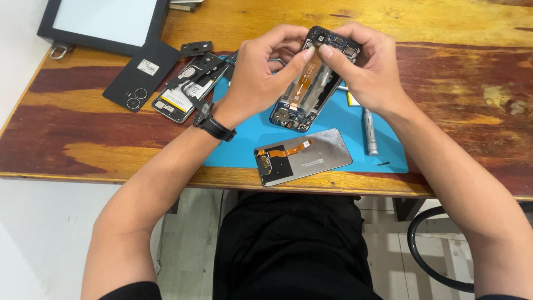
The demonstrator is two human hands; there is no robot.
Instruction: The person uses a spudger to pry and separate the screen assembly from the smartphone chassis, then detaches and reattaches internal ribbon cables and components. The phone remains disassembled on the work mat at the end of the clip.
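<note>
Head view, table [455, 33]: worn wooden top under a blue mat [333, 119].
Opened phone [308, 83]: raised over the mat; probably light, stiff, fragile inside, best held by its edges.
Left hand [258, 69]: fingers curled on its left edge.
Right hand [363, 66]: fingers closed around the top, thumb pressing the orange ribbon cable [306, 75].
Loose screen [303, 156]: flat on the mat.

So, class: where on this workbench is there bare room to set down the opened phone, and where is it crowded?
Free patches: the bare wooden tabletop right of the blue mat and the metal screwdriver, and the wood between the black back cover and the near edge. Crowded: the mat's upper-left corner, with the battery and parts, and under both hands holding the opened phone. The detached screen fills the mat's near edge.
</note>
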